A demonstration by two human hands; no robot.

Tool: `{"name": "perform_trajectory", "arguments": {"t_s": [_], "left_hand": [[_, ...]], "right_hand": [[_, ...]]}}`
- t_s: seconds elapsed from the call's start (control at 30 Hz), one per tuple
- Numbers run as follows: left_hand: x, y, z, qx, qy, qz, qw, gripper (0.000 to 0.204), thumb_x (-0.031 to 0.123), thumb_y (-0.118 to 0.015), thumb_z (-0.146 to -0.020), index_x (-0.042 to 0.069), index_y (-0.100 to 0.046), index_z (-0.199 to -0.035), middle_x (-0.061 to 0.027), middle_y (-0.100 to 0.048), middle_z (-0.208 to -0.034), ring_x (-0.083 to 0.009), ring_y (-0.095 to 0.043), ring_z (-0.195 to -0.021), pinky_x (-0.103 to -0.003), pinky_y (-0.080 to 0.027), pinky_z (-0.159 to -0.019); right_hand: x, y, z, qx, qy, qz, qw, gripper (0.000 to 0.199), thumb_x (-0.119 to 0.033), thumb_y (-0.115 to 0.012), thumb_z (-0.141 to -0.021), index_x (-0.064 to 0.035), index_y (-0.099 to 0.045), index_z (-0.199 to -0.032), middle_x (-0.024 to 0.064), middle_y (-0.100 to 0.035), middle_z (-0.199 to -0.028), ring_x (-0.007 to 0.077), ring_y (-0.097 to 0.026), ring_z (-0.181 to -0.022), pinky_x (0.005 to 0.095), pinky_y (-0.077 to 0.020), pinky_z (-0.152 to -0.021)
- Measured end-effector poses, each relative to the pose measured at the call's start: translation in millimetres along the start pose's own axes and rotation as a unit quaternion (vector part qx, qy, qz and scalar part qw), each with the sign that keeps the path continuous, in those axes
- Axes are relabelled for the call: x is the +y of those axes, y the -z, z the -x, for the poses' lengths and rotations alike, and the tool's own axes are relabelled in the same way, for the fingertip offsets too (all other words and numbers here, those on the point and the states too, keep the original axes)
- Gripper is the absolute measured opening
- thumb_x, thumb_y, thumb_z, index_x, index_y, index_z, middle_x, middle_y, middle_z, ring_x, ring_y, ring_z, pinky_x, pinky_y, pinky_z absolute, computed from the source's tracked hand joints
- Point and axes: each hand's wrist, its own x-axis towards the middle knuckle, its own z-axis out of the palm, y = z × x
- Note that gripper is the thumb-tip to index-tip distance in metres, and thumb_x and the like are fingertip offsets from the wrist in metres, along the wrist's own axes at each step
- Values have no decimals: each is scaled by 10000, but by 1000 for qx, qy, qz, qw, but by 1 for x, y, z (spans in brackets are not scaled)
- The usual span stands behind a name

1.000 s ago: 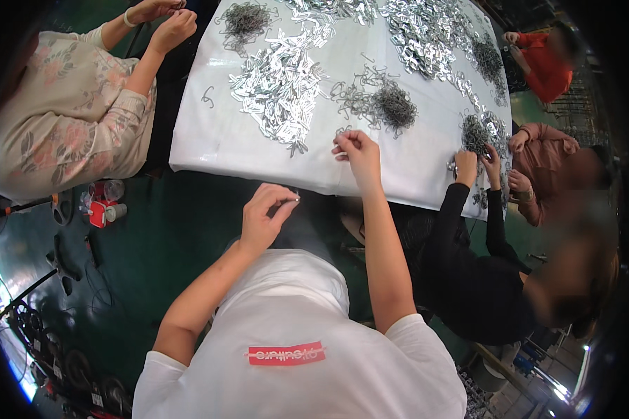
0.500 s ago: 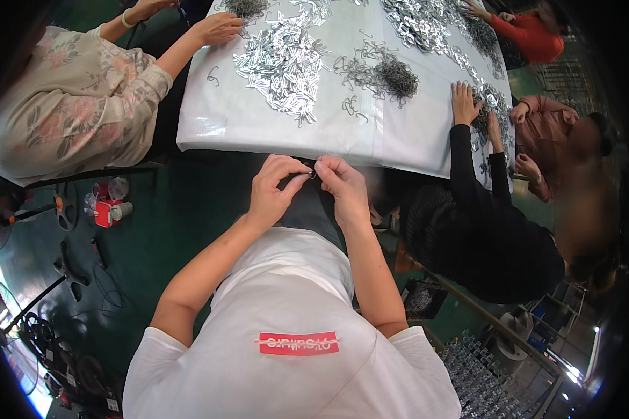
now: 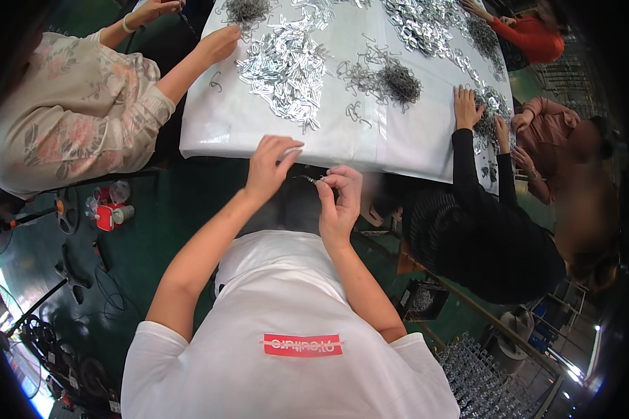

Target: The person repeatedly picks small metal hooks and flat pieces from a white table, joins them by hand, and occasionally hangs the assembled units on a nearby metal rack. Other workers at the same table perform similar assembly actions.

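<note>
- two bare hands of the wearer are in view: the left hand (image 3: pixel 271 166) just off the near edge of the table, the right hand (image 3: pixel 341 195) lower and closer to the lap.
- the right hand pinches one small metal piece (image 3: pixel 310 179) between thumb and fingertips; this piece sits in front of the lap, between the two hands, with a thin dark end pointing left.
- the left hand has its fingers curved and the thumb close beneath; i cannot tell whether it grips anything.
- two large heaps of flat silver pieces lie on the table: one near heap (image 3: pixel 286 77) and one far heap (image 3: pixel 419 28), which trails down the right side.
- at least three dark piles of wire hooks show: a middle pile (image 3: pixel 401 84), a far-left pile (image 3: pixel 247 10) and a far-right pile (image 3: pixel 481 33). some loose hooks (image 3: pixel 356 113) lie before the middle one.
- four co-workers share the table: one in a floral top (image 3: pixel 77 119), one in black sleeves (image 3: pixel 468 195), one in brownish pink (image 3: pixel 545 136), one in orange-red (image 3: pixel 534 42).
- one red label (image 3: pixel 303 345) with pale lettering, seen upside down, marks the wearer's white shirt (image 3: pixel 286 384).
- the table (image 3: pixel 213 129) has a smooth white covering; the floor (image 3: pixel 154 244) is dark green.
</note>
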Motion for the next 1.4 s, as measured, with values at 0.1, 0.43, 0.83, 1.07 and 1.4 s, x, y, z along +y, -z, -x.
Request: {"name": "perform_trajectory", "arguments": {"t_s": [0.1,0.43,0.83,1.07,1.4], "left_hand": [[-37,-16,-33,-33,-83,-85,992,149,61,-701,-775,89,-703,-922,-21,-653,-912,-233,-584,-897,-350,-463,-766],[-59,-51,-83,-262,-265,-414,830,165,140,-622,-803,144,-690,-954,10,-632,-922,-172,-552,-950,-332,-399,-816],[51,13,-56,-249,249,142,925,198,165,-706,-815,4,-729,-927,-64,-708,-758,-107,-646,-699,-263,-501,-662],[81,31,-45,-241,261,146,923,180,147,-705,-815,3,-724,-922,-54,-705,-771,-101,-637,-699,-254,-490,-648],[69,19,-13,-124,128,177,968,112,44,-694,-807,32,-704,-918,-67,-672,-964,-170,-618,-893,-284,-493,-750]], "right_hand": [[-1,3,-2,-11,-3,16,1000,93,-32,-701,-809,-35,-619,-853,105,-539,-1019,213,-547,-903,309,-458,-780],[-2,9,-8,-5,-9,24,1000,93,-32,-703,-810,-29,-622,-855,101,-536,-1015,208,-549,-891,308,-458,-773],[9,12,-8,4,-40,9,999,93,-53,-702,-820,-32,-621,-862,94,-530,-1018,204,-535,-910,300,-443,-786],[7,7,-4,-8,-22,8,1000,108,-100,-697,-857,-42,-606,-862,67,-502,-1043,176,-502,-952,285,-424,-824],[16,19,-12,-32,56,80,995,169,-39,-706,-810,-32,-599,-941,106,-547,-1013,223,-533,-936,320,-444,-817]]}}
